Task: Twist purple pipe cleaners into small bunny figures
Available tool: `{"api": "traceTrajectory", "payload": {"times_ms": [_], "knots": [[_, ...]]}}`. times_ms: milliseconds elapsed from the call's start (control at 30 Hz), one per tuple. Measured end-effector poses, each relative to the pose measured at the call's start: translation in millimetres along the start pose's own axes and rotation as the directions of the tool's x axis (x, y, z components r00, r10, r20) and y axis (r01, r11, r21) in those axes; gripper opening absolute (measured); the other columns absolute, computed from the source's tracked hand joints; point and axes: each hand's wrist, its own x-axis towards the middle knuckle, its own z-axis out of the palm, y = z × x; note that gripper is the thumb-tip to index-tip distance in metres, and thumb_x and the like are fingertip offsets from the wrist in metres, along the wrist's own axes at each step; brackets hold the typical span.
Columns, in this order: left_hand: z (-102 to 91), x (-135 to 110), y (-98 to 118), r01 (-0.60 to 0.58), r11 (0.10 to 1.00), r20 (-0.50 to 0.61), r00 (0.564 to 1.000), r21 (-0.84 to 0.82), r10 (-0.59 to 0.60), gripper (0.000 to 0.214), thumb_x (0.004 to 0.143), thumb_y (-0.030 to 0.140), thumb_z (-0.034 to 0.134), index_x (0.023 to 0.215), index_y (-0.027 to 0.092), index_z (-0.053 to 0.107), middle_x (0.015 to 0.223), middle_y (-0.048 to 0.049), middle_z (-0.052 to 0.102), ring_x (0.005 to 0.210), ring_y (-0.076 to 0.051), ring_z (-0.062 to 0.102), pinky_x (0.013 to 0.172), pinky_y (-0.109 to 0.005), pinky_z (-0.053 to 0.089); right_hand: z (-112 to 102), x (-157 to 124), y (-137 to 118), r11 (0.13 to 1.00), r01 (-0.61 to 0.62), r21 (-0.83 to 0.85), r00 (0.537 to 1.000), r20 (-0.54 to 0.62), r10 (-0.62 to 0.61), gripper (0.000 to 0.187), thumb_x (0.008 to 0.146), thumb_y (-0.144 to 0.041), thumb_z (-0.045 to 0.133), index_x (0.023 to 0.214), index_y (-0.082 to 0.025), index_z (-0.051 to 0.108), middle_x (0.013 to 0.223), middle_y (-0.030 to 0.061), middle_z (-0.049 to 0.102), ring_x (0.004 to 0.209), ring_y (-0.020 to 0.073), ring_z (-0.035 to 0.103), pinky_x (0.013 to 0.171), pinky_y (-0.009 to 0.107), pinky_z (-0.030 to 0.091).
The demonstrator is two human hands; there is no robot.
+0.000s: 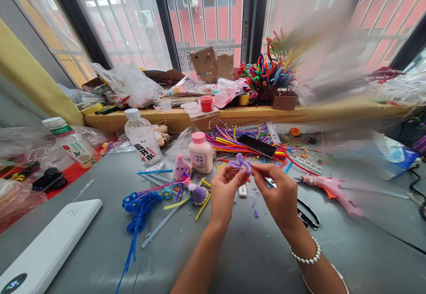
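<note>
A small purple pipe-cleaner flower with looped petals is held up over the middle of the table. My left hand pinches it from the left between thumb and fingers. From the other side, my right hand closes thumb and forefinger on its right edge. Purple fuzz scraps lie on the table beneath. Just left of my left hand sit a purple coiled pipe-cleaner figure and a pink knobbed figure. Black-handled pliers or scissors are partly hidden behind my right wrist.
A pink glue gun lies on the right. Behind my hands are pipe cleaners, a phone and a pink-capped bottle. Leftward stand a water bottle, tangled blue pipe cleaners and a white power bank.
</note>
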Motion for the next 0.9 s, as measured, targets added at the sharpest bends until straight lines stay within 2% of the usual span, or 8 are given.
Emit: {"api": "traceTrajectory", "payload": {"times_ms": [267,467,567,667,767,900], "knots": [[3.1,-2.6,-0.9,-0.135,0.985,-0.051,0.989,0.107,0.141,0.017,0.065,0.022,0.068,0.078,0.017,0.059,0.068,0.0009,0.066,0.066,-0.012,0.063,0.066,-0.023,0.049,2.4,0.5,0.5,0.970,0.183,-0.159,0.983,0.064,-0.175,0.015,0.078,-0.011,0.048,0.082,-0.019,0.060,0.073,0.0052,0.062,0.067,0.0172,0.058,0.063,0.029,0.048],[3.0,-4.9,-4.6,-0.176,0.963,-0.034,0.982,0.203,0.187,0.019,0.067,0.026,0.066,0.083,0.018,0.062,0.075,-0.0017,0.068,0.072,-0.015,0.063,0.067,-0.024,0.049,3.8,-1.4,2.3,0.940,0.211,-0.267,0.977,0.087,-0.194,0.018,0.079,-0.012,0.045,0.083,-0.018,0.061,0.074,0.0063,0.063,0.068,0.0185,0.059,0.064,0.031,0.047],[2.4,-4.1,-3.9,-0.162,0.970,-0.012,0.986,0.179,0.167,0.017,0.067,0.025,0.065,0.083,0.018,0.063,0.075,-0.0014,0.068,0.072,-0.014,0.063,0.067,-0.023,0.049,3.4,-1.1,1.1,0.969,0.169,-0.182,0.984,0.092,-0.154,0.018,0.081,-0.013,0.046,0.089,-0.018,0.061,0.080,0.0070,0.064,0.073,0.0184,0.060,0.068,0.031,0.049],[1.8,-2.0,-2.1,-0.126,0.988,-0.014,0.992,0.094,0.128,0.016,0.067,0.024,0.066,0.081,0.016,0.062,0.074,-0.0008,0.068,0.072,-0.013,0.063,0.069,-0.024,0.049,3.2,-0.3,-1.2,1.000,0.013,0.014,0.997,0.073,-0.014,0.015,0.081,-0.018,0.051,0.093,-0.019,0.060,0.083,0.0056,0.066,0.073,0.0168,0.062,0.070,0.030,0.051],[1.6,-0.3,-1.2,-0.094,0.995,-0.037,0.995,0.045,0.096,0.017,0.065,0.024,0.067,0.079,0.015,0.062,0.072,-0.0005,0.067,0.070,-0.013,0.063,0.071,-0.025,0.050,2.3,0.4,-3.2,0.980,-0.124,0.157,0.990,0.088,0.111,0.010,0.080,-0.023,0.055,0.087,-0.020,0.061,0.081,0.0046,0.066,0.071,0.0166,0.063,0.068,0.030,0.053],[2.3,-1.0,-1.5,-0.092,0.995,-0.042,0.995,0.040,0.094,0.017,0.065,0.023,0.067,0.078,0.015,0.063,0.071,-0.0001,0.067,0.070,-0.013,0.063,0.070,-0.025,0.050,0.7,0.6,-4.2,0.986,-0.096,0.135,0.992,0.094,0.084,0.010,0.080,-0.022,0.054,0.083,-0.020,0.063,0.079,0.0040,0.065,0.071,0.0165,0.062,0.067,0.030,0.052]]}}
